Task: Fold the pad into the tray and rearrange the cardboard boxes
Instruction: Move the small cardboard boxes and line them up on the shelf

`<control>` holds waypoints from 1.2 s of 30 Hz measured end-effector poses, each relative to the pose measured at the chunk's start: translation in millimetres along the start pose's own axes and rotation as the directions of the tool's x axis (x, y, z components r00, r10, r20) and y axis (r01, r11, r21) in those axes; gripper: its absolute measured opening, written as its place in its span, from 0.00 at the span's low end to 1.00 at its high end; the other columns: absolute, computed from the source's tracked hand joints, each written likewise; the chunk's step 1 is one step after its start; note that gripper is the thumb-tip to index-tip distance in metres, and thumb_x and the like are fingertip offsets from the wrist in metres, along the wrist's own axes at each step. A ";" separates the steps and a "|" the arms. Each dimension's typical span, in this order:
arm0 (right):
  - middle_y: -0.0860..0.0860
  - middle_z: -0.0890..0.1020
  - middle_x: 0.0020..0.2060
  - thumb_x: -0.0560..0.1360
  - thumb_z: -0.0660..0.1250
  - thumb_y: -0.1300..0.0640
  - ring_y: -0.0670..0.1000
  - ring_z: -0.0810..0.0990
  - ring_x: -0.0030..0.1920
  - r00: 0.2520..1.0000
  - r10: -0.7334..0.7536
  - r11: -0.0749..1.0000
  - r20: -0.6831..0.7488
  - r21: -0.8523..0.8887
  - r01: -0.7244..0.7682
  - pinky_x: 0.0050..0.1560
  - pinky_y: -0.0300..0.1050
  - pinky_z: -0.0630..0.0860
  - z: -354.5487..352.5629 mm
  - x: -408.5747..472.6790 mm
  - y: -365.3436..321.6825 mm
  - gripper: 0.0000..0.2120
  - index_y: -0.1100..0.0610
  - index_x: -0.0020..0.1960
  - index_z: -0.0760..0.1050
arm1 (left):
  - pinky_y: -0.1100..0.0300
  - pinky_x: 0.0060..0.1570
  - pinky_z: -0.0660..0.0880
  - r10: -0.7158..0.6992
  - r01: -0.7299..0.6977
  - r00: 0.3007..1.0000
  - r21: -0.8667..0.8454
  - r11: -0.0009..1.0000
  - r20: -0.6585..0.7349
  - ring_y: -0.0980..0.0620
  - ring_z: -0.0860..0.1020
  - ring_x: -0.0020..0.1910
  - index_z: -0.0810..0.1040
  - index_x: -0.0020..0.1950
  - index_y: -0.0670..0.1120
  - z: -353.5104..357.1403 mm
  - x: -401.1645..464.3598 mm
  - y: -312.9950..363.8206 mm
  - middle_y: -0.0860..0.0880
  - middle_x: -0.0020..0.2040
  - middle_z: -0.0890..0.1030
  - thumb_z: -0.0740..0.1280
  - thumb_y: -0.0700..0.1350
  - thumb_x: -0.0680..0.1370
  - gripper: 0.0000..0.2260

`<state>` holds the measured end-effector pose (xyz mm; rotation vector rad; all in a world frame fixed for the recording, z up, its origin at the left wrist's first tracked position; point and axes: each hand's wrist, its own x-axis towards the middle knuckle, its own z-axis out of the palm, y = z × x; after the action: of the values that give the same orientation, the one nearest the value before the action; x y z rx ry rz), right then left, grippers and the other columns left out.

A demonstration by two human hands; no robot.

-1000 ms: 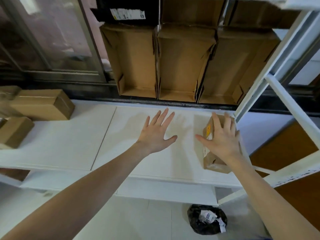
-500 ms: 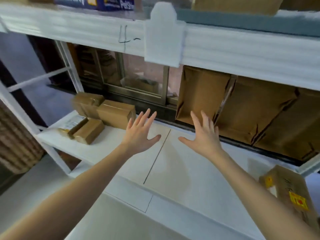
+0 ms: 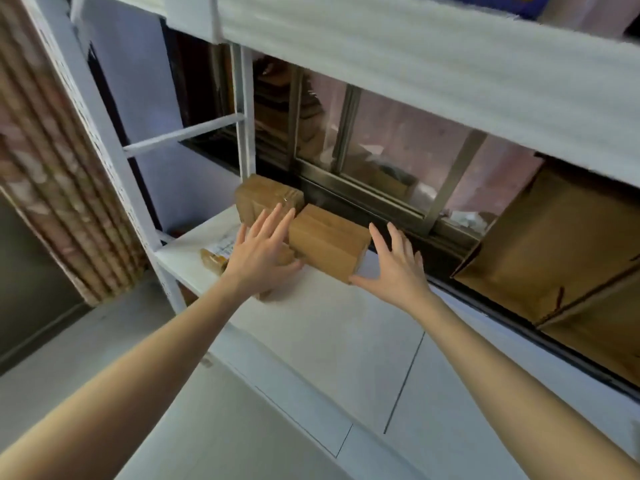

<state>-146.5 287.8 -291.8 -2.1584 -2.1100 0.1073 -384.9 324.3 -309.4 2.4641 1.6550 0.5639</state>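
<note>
Head view, centre frame: my left hand [image 3: 261, 252] and right hand [image 3: 394, 268] reach with fingers spread, gripping nothing, either side of a plain cardboard box [image 3: 327, 245] on the white shelf [image 3: 332, 344]. A labelled parcel [image 3: 216, 256] lies left; its print is unreadable.

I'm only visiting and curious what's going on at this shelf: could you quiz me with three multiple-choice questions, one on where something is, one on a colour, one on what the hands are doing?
1. Where is the big closed box?
A. between both hands
B. on the floor
C. on the top shelf

2. What colour is the shelf board?
A. black
B. white
C. red

3. How are the hands?
A. fists
B. fingers spread
C. gripping a tool

Answers:
1 A: left hand and right hand flank it.
2 B: its bare surface looks white.
3 B: fingers are straight and apart.
</note>
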 end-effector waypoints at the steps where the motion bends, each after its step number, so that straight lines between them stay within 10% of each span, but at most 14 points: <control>1: 0.55 0.47 0.77 0.68 0.67 0.35 0.60 0.47 0.76 1.000 0.001 1.000 0.018 -0.002 -0.001 0.71 0.67 0.53 7.5 12.9 -8.5 0.48 0.48 0.77 0.42 | 0.40 0.74 0.45 -0.007 0.007 1.000 -0.010 1.000 0.011 0.44 0.45 0.78 0.43 0.77 0.55 4.3 5.6 -16.3 0.49 0.79 0.45 0.61 0.63 0.75 0.38; 29: 0.56 0.45 0.77 0.69 0.64 0.33 0.63 0.45 0.75 0.945 -0.070 0.994 0.320 0.104 0.038 0.69 0.69 0.54 211.9 131.8 -156.6 0.45 0.46 0.76 0.45 | 0.41 0.73 0.46 -0.224 0.229 0.932 0.013 0.973 0.285 0.39 0.44 0.77 0.41 0.77 0.54 146.9 52.0 -234.0 0.44 0.79 0.43 0.62 0.66 0.73 0.42; 36: 0.55 0.47 0.76 0.71 0.63 0.35 0.60 0.42 0.75 0.960 -0.089 0.986 0.266 0.161 0.046 0.68 0.69 0.53 227.2 133.7 -164.9 0.35 0.43 0.73 0.57 | 0.47 0.57 0.71 -0.270 0.297 0.935 -0.090 0.951 0.230 0.40 0.70 0.61 0.54 0.74 0.52 150.8 48.0 -233.5 0.41 0.68 0.65 0.69 0.63 0.69 0.40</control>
<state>-337.2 433.1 -489.7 -2.0806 -2.2283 0.5723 -515.9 476.2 -507.7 2.0640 1.7833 0.3356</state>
